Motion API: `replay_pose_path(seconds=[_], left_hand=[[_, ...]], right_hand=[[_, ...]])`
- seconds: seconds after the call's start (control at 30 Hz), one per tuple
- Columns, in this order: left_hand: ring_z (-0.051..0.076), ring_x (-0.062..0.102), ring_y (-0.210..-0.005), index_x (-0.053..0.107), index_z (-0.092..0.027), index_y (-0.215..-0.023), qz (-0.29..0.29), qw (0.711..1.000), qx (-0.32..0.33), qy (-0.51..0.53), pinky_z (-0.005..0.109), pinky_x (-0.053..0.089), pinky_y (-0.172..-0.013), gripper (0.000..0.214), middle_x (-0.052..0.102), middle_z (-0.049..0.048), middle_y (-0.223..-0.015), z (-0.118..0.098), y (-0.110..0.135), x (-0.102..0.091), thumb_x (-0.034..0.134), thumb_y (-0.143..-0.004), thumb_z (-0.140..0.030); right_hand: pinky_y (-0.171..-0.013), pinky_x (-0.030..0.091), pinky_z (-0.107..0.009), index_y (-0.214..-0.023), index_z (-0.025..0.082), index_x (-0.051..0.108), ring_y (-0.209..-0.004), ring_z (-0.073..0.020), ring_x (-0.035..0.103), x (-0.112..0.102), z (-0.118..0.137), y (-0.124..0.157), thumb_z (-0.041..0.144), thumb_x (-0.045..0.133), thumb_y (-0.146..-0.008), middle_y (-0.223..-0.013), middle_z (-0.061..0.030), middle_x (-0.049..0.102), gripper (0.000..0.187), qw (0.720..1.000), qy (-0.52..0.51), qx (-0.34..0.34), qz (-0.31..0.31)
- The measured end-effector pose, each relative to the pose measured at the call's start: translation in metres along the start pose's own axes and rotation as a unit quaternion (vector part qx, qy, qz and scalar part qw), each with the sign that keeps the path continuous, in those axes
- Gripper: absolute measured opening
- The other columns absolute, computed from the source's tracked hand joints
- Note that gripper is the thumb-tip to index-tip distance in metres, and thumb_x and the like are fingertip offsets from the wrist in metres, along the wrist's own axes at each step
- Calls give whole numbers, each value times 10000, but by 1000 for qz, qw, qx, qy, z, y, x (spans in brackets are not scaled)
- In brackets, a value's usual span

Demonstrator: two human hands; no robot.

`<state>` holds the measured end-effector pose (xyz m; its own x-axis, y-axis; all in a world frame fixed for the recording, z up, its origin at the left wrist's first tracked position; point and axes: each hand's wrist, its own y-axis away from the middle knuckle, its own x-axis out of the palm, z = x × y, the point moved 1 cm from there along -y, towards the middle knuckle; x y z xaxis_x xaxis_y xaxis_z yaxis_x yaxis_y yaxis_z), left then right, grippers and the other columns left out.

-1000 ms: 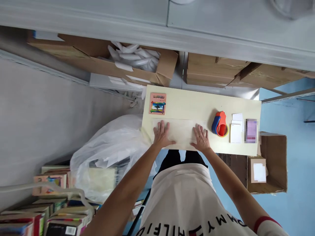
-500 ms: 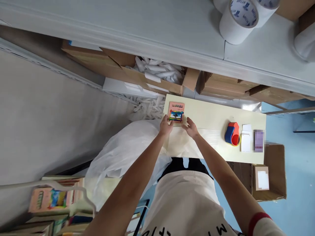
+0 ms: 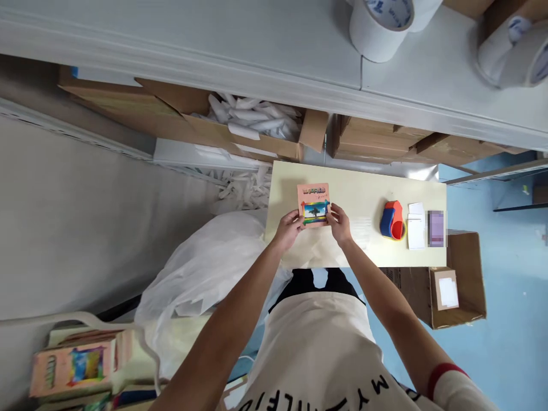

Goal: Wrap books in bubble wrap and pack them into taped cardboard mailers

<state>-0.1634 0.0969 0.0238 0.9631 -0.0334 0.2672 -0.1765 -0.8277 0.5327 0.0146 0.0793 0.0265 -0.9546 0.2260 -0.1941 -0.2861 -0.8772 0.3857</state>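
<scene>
A pink book [image 3: 314, 212] with a tree picture on its cover is held over the left part of the cream table [image 3: 355, 188]. My left hand [image 3: 289, 229] grips its lower left edge, thumb on the cover. On the opposite edge, my right hand [image 3: 340, 224] is closed on the book too. Fingers behind the cover are hidden. To the right on the table stands a red and blue tape dispenser [image 3: 393, 220]. White cards or labels [image 3: 415, 226] lie beside it, then a blurred purple item [image 3: 436, 229].
A shelf with white tape rolls [image 3: 379, 28] runs across the top. Below it sits a carton of white pieces [image 3: 257, 117]. Clear plastic sheeting [image 3: 201, 257] hangs left of the table. More books [image 3: 71, 365] are stacked lower left. An open carton [image 3: 466, 279] stands at right.
My right hand has closed on the book's right edge, where it was apart before. The book is now raised and turned slightly in both hands. The whole view has shifted somewhat.
</scene>
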Motion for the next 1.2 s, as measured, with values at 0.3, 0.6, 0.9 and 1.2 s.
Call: replay_pose_path(seconds=[0.3, 0.6, 0.9, 1.2], left_hand=[[160, 640, -734, 601, -177, -1184, -49, 982, 41, -175, 322, 549, -715, 468, 680, 40, -869, 85, 50, 94, 647, -729, -275], [212, 630, -854, 560, -149, -1293, -69, 926, 61, -366, 381, 517, -850, 551, 669, 76, -929, 119, 46, 138, 596, -743, -166], [351, 440, -1284, 449, -156, -1399, -81, 816, 53, -570, 496, 386, -1056, 679, 531, 175, -1301, 114, 54, 164, 643, -750, -202], [351, 424, -1318, 385, -198, -1421, 38, 736, 40, -674, 464, 416, -1027, 740, 315, 176, -1511, 102, 72, 177, 655, -732, -183]], right_hand=[[-612, 557, -308, -904, 176, 634, -663, -172, 655, -118, -51, 65, 445, 589, -756, -806, -57, 700, 310, 998, 37, 26, -41], [-572, 526, -283, -875, 206, 644, -613, -173, 647, -156, -89, 42, 333, 549, -768, -724, -28, 707, 191, 990, 128, 48, -32], [-939, 478, -426, -1004, 183, 640, -1052, -270, 609, -164, -99, 38, 214, 574, -762, -1058, -122, 676, 253, 980, 197, 3, -39], [-1045, 435, -485, -1342, 192, 404, -1257, -293, 493, -144, -112, 51, 167, 616, -632, -1328, -143, 511, 742, 992, 125, -29, -15]])
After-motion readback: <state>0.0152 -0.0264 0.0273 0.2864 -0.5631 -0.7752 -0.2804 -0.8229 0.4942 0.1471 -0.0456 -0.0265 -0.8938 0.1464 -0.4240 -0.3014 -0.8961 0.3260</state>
